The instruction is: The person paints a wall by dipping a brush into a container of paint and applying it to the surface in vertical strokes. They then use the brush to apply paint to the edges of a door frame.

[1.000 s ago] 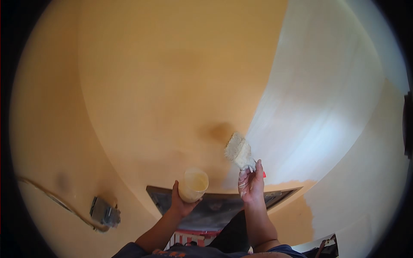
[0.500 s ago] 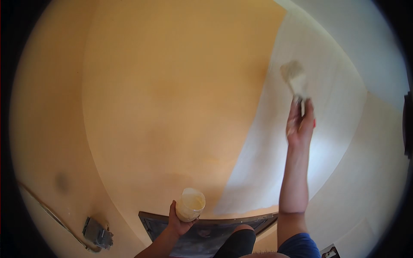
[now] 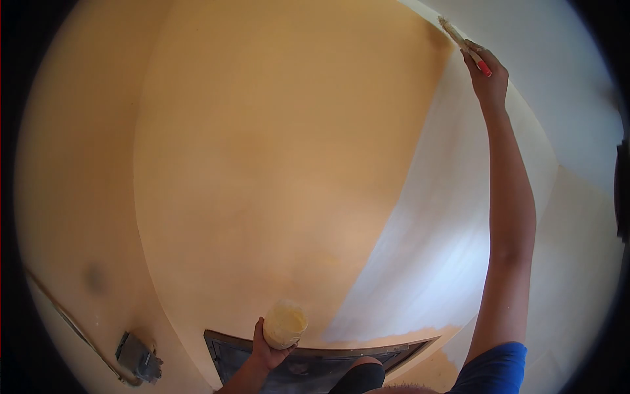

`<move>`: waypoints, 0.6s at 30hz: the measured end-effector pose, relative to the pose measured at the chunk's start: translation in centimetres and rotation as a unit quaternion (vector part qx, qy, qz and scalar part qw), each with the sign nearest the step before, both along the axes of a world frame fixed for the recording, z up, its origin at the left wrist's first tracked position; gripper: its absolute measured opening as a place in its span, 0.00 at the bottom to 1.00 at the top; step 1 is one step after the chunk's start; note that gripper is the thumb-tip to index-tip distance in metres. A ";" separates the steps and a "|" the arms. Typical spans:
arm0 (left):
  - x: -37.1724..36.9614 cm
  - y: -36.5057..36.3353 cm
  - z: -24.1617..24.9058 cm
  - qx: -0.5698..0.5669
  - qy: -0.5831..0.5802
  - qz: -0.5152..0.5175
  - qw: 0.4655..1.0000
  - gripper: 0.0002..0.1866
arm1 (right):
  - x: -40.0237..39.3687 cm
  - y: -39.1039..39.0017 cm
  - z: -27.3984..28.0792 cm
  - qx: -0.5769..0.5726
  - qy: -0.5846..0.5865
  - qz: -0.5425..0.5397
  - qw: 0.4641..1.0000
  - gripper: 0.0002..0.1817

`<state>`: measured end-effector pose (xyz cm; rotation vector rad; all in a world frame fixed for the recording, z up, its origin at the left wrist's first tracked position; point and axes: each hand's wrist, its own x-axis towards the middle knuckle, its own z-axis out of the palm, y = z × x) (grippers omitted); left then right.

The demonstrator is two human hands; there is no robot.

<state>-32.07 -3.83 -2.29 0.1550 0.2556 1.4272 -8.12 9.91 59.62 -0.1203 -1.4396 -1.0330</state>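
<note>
My right hand (image 3: pixel 487 64), raised at the upper right, is closed around a paintbrush (image 3: pixel 453 33) with a red handle end. The bristles are at the top edge of the orange wall (image 3: pixel 282 151), where it meets the pale ceiling. Down at the bottom centre, my left hand (image 3: pixel 269 351) holds a round translucent tub (image 3: pixel 285 324) of cream paint, tilted so its inside shows. A freshly covered pale band (image 3: pixel 420 223) runs diagonally down the wall's right side.
A dark-framed panel (image 3: pixel 295 368) lies below the tub, with my knee in front of it. At the lower left, a grey box (image 3: pixel 136 358) sits by a thin pipe (image 3: pixel 72 325) on the side wall. The pale ceiling (image 3: pixel 564 92) spans the upper right.
My right hand has moved up and slightly right with the brush, from the middle of the pale band to the wall's top edge. My left hand and the tub are slightly lower and left.
</note>
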 end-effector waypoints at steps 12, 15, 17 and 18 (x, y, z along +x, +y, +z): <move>-0.6 -0.4 -0.6 -0.017 0.027 0.035 0.999 0.41 | 3.9 0.0 -4.0 -0.174 -0.112 -0.090 0.974 0.11; -0.4 -0.5 -0.1 -0.013 0.032 0.044 0.998 0.41 | 5.8 0.3 -1.8 -0.127 -0.088 -0.094 0.983 0.11; -0.4 -0.3 -0.5 -0.015 0.026 0.039 0.999 0.41 | 6.0 0.9 0.5 -0.121 -0.062 -0.111 0.984 0.11; -0.4 -0.2 -0.7 -0.014 0.017 0.035 0.999 0.41 | 5.8 1.2 1.8 -0.130 -0.057 -0.112 0.984 0.12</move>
